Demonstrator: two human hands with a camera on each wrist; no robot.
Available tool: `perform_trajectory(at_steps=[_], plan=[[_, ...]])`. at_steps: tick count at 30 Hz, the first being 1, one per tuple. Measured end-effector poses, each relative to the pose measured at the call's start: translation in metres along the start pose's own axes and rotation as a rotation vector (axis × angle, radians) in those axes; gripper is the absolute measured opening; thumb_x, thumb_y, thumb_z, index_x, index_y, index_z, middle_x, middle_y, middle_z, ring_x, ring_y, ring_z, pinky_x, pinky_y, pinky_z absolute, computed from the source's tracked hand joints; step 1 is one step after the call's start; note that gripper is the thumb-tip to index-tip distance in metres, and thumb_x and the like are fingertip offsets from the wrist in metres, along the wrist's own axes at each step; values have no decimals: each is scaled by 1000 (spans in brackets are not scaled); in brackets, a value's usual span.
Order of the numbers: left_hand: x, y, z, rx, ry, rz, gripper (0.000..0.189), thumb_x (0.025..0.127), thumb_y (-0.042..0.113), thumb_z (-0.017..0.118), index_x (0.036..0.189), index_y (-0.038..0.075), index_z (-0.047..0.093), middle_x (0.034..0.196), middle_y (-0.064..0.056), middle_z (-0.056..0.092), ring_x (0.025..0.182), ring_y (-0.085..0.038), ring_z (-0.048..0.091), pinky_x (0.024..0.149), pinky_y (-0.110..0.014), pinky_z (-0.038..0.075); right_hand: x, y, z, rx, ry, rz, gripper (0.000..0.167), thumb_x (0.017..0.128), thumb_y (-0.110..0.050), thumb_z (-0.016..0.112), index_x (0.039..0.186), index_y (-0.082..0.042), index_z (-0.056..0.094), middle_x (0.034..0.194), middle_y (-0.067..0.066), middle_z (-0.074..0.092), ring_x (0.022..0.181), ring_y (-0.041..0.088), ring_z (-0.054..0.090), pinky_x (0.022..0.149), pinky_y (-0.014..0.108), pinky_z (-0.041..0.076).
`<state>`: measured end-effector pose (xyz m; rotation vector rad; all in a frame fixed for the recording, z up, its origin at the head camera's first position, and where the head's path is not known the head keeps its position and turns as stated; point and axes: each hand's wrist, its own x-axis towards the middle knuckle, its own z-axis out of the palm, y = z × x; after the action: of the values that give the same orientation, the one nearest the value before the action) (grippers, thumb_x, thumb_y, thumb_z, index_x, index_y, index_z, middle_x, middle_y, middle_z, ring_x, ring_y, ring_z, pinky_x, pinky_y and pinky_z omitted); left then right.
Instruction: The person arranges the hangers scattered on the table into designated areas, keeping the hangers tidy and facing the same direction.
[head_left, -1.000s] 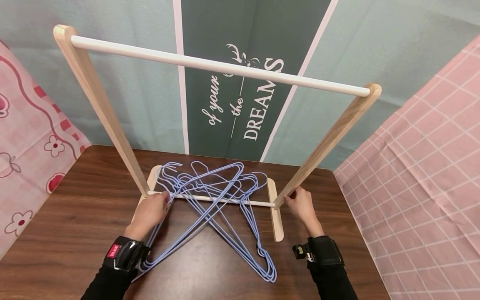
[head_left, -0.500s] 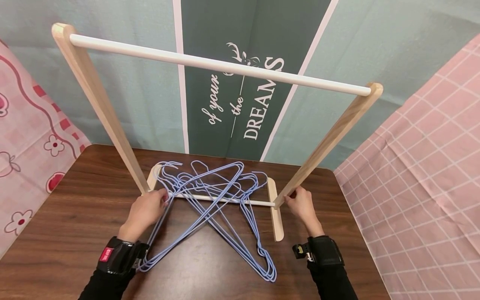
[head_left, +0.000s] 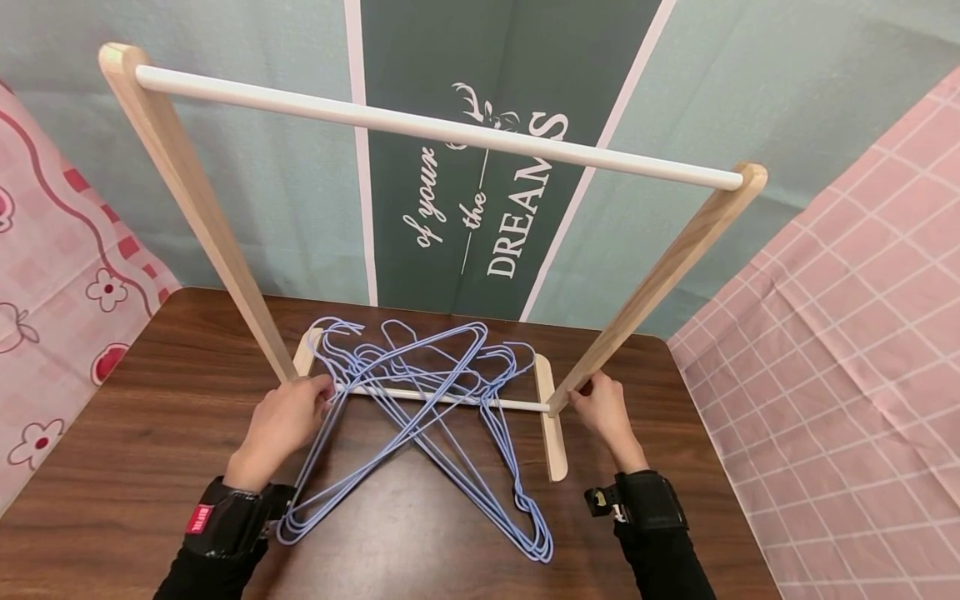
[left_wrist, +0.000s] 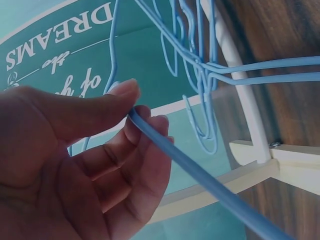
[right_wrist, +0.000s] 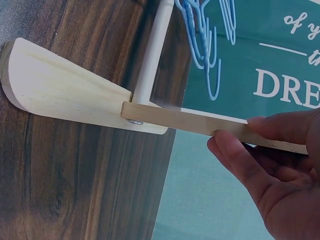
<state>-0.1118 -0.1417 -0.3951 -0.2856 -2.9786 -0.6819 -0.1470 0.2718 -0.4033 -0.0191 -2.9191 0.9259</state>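
Note:
Several blue wire hangers [head_left: 411, 431] lie tangled on the table, across the lower white rod of a wooden garment rack. At the left of the pile, my left hand [head_left: 281, 421] pinches one hanger's wire [left_wrist: 200, 175] between thumb and fingertips, seen close in the left wrist view. On the other side, my right hand [head_left: 603, 412] holds the rack's right upright [head_left: 651, 294] near its base. The right wrist view shows thumb and fingers on either side of that wooden upright [right_wrist: 190, 121].
The rack's white top rod [head_left: 435, 127] spans high above the hangers. Its right foot [head_left: 553, 450] rests on the brown wooden table [head_left: 135, 467]. A printed curtain [head_left: 300, 208] hangs behind, and pink patterned cloth [head_left: 862, 333] lines the right side.
My left hand has shifted left and slightly away from me, and the hangers' lower left ends have moved a little upward in view. The right hand keeps its place on the upright.

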Motion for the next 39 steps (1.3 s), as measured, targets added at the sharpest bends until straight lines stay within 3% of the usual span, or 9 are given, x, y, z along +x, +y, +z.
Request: perform_trajectory(at_steps=[12,20,39], plan=[[-5,5,-15,-21,20,-12,7,80,4,63,80,9,59,69,-8,56,54,-25,51,44,-40,37,0,0,0,0,3,-1,27,83,0,60,104,15,54,82,24,60,65,27,59,52,33,43],[-7,4,-23,-15,61,23,12,77,1,63,76,11,58,64,-5,53,51,-24,48,42,-39,35,-1,0,-1,39,-16,0,26,85,0,59,105,15,53,84,26,60,65,28,59,50,32,43],[-12,4,-42,-32,63,-45,8,77,3,65,78,8,59,67,-7,55,53,-25,48,44,-41,35,0,1,0,33,-16,-2,28,85,-1,59,108,15,52,85,27,60,66,28,59,51,33,43]])
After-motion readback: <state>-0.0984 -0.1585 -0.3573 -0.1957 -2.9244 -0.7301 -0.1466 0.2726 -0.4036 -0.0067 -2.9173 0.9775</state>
